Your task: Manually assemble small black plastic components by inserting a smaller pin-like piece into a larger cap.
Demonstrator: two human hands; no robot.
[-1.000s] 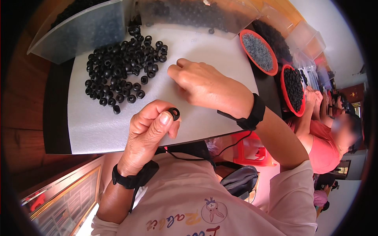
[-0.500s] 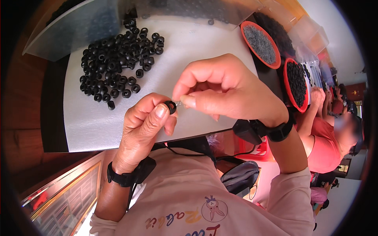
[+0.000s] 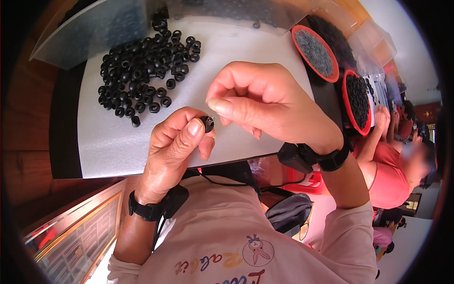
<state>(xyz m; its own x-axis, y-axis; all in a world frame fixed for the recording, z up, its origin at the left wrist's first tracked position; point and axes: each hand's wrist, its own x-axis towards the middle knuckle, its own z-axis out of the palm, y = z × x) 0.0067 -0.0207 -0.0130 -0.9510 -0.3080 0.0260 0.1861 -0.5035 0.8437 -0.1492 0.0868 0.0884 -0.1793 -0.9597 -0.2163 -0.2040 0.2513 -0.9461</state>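
My left hand point(image 3: 175, 139) pinches a small black cord-lock barrel point(image 3: 206, 125) between thumb and fingers. A tiny coil spring point(image 3: 211, 119) pokes out of its hole. Just above and to the right hovers my right hand point(image 3: 260, 97), thumb and index fingertip together, apart from the spring; nothing shows between them. Beyond my left hand, a heap of similar black barrels point(image 3: 137, 73) lies on the white sheet point(image 3: 246, 49) covering the table.
An orange bowl of grey springs point(image 3: 313, 53) and a red bowl of small black pieces point(image 3: 357, 102) stand at the right. A clear plastic bin point(image 3: 94, 35) rises at the far left. A person in a red shirt point(image 3: 390, 182) sits to my right.
The right fingertips have drawn up and away from the barrel, leaving the spring standing in its hole. My left hand still grips the barrel, nearly in place.
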